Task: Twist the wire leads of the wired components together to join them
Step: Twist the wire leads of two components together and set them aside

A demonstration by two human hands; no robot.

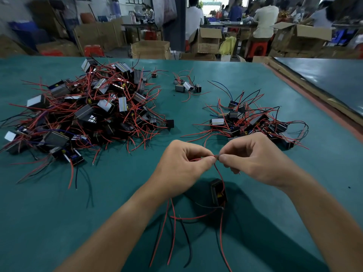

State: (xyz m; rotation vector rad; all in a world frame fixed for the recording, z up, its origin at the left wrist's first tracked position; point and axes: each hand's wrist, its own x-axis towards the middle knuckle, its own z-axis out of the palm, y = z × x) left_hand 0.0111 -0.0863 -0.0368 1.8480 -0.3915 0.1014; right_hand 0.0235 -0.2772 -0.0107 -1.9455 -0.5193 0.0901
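Note:
My left hand (182, 165) and my right hand (253, 160) meet above the green table (121, 193), fingertips almost touching. Both pinch the ends of thin red wire leads (216, 156) between thumb and forefinger. One red lead (219, 173) runs down from the pinch to a small black wired component (218, 192) hanging just below my hands. More red and black leads (172, 228) dangle from under my left hand toward the table's near edge. What else my left palm holds is hidden.
A big heap of black components with red leads (84, 112) covers the left of the table. A smaller heap (253, 122) lies right, just beyond my right hand. A few loose components (186, 86) sit at the back. Cardboard boxes and seated people are behind.

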